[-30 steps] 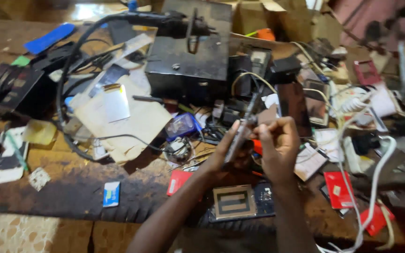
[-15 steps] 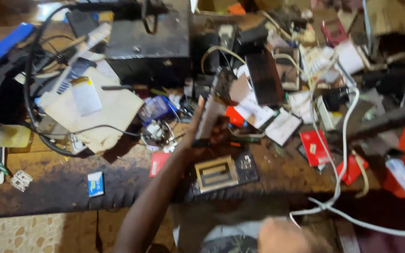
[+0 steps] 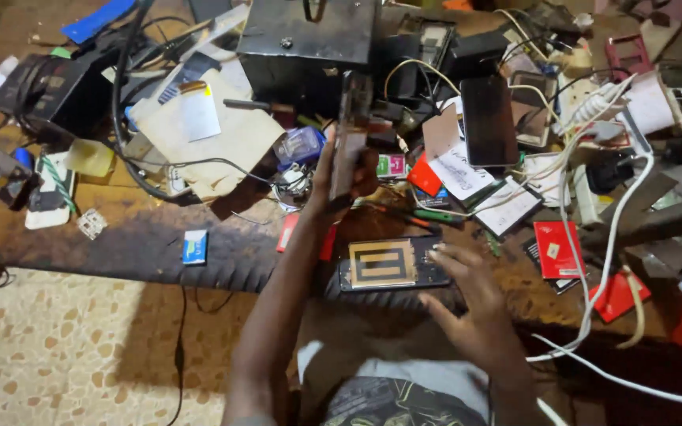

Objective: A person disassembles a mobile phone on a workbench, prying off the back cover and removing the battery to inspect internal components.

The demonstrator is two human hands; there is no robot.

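Observation:
My left hand (image 3: 333, 177) is raised over the cluttered workbench and grips a thin dark phone part (image 3: 350, 134), held upright and seen edge-on. My right hand (image 3: 471, 304) is lower, near the bench's front edge, palm down with fingers spread, fingertips touching the right end of an opened phone (image 3: 392, 264) whose back shows a gold coil. That phone lies flat on the wooden bench (image 3: 120, 252) just in front of me.
A black metal box (image 3: 309, 47) stands at the back. A dark phone (image 3: 489, 118), red cards (image 3: 558, 248), white cables (image 3: 609, 237), a small blue packet (image 3: 194, 246), papers (image 3: 199, 134) and black leads crowd the bench. Patterned floor (image 3: 80, 355) lies at lower left.
My right hand has let go of the upright part and dropped to the opened phone at the bench's front. The left hand still holds the part up. The view has shifted right.

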